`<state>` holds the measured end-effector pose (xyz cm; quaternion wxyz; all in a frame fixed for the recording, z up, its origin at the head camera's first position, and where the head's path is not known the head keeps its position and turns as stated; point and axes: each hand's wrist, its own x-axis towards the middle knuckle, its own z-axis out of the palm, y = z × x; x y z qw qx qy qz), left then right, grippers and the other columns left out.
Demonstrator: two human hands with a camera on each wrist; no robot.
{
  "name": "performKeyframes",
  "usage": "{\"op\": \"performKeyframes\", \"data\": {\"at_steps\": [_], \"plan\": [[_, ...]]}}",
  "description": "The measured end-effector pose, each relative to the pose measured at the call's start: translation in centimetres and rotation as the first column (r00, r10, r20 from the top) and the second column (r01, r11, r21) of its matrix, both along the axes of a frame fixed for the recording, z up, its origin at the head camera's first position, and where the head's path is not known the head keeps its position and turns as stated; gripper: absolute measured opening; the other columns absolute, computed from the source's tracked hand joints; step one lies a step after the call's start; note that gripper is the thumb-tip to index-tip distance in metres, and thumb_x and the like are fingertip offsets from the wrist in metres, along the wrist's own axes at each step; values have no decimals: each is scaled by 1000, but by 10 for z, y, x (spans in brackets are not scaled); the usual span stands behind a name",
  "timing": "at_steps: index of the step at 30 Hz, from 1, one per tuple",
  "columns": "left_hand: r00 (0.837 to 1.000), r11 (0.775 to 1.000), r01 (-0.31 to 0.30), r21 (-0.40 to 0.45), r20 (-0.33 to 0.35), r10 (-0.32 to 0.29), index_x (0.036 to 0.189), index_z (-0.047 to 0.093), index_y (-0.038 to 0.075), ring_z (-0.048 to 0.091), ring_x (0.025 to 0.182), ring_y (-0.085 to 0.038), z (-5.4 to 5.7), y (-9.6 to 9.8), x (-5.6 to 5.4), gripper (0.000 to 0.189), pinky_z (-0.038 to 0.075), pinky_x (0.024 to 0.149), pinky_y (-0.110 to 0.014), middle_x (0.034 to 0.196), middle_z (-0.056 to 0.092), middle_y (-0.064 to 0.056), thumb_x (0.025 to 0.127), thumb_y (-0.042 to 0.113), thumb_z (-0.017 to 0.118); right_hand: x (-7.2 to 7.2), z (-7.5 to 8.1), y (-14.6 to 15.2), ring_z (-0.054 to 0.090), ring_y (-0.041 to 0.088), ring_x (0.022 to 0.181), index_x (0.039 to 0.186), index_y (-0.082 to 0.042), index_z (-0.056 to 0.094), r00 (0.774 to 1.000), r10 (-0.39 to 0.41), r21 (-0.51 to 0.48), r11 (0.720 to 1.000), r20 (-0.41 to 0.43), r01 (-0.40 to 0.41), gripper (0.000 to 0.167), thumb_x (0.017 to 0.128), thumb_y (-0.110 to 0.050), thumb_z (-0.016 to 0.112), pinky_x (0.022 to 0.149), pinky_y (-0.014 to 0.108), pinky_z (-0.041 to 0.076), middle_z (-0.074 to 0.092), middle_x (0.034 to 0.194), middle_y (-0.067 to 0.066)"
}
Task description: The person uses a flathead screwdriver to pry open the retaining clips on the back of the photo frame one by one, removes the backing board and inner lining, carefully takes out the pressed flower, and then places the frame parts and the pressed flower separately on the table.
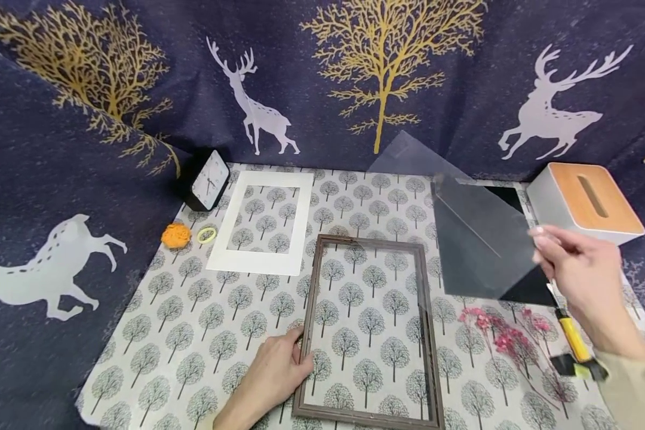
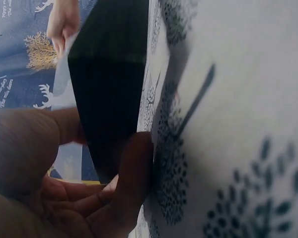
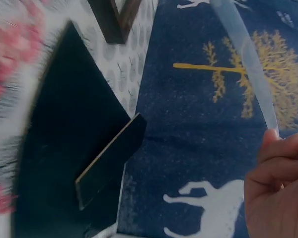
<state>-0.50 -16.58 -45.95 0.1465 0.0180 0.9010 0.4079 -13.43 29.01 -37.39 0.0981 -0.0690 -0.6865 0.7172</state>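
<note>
An empty brown picture frame [image 1: 430,334] lies on the tree-patterned cloth, close in front of the person. My left hand [image 1: 279,364] grips its left side bar, thumb and fingers on either side; the left wrist view shows the dark bar [image 2: 107,94] up close between them. Raised at the right, my right hand [image 1: 580,269] pinches a clear sheet [image 1: 475,227] by one corner. The sheet hangs tilted above the table and overlaps a black backing board [image 1: 527,289] in the head view. A hinged stand [image 3: 111,161] shows on that board in the right wrist view.
A white mat [image 1: 255,263] lies back left, near a clock [image 1: 211,181], an orange ball [image 1: 175,236] and a yellow ring [image 1: 206,235]. At right are a tissue box [image 1: 618,197], a yellow-handled tool [image 1: 574,337] and pink flowers [image 1: 510,341]. A dark curtain [image 1: 333,119] hangs behind.
</note>
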Motion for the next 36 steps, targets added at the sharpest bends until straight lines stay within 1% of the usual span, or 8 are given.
{"op": "performKeyframes", "data": {"at_steps": [6,10,15,20,22,26,32,36], "plan": [[1000,997,4,-74,1,-4,142,59,-10,43,46,-3,0,-4,7,64,39,37,-17,58,53,10,84,10,77,-75,4,-14,61,-1,59,93,-27,85,983,120,169,975,139,-143,33,105,-1,67,53,7,52,74,73,-17],[1000,995,6,-103,-6,-6,137,63,-7,48,52,-5,3,-3,8,61,45,42,-20,61,55,7,81,11,79,-116,0,-25,59,-4,60,84,-41,79,972,139,370,907,188,-201,43,107,-7,65,56,8,52,71,73,-26],[1000,987,13,-161,-13,-15,131,64,-7,50,53,-7,6,-3,10,59,45,43,-19,63,55,5,78,12,80,-156,-6,-36,58,-4,65,80,-46,75,949,176,460,842,262,-283,46,108,-12,64,59,10,52,67,75,-29],[999,976,35,-215,-17,-39,134,60,-10,49,51,-10,6,-4,10,66,43,40,-16,65,53,1,76,13,80,-184,-10,-38,57,0,69,94,-34,79,927,215,502,791,308,-350,28,109,-15,65,62,13,52,65,73,-23],[999,974,45,-220,-15,-50,141,56,-11,47,50,-9,6,-4,10,72,41,37,-15,65,51,1,77,12,80,-192,-13,-39,56,2,69,111,-20,80,914,229,531,755,336,-385,17,109,-17,64,63,14,52,64,73,-20],[998,980,63,-189,12,-62,147,49,-8,43,43,-6,5,-6,11,76,39,32,-16,61,50,3,78,8,77,-206,-18,-41,58,2,73,138,4,68,886,250,598,663,391,-451,37,111,-20,62,66,13,52,69,81,-17],[996,986,79,-146,43,-73,146,47,-5,44,43,-5,4,-8,11,73,40,33,-15,62,51,5,80,6,75,-226,-29,-50,61,10,77,124,4,79,928,201,798,475,312,-371,33,102,-20,71,65,18,46,80,78,-3],[995,987,75,-141,79,-64,147,47,-2,43,44,-6,5,-8,11,74,38,35,-14,61,51,6,79,8,76,-238,-36,-56,70,39,95,111,3,82,956,217,873,403,199,-273,25,98,-17,74,83,44,61,83,94,19]]}}
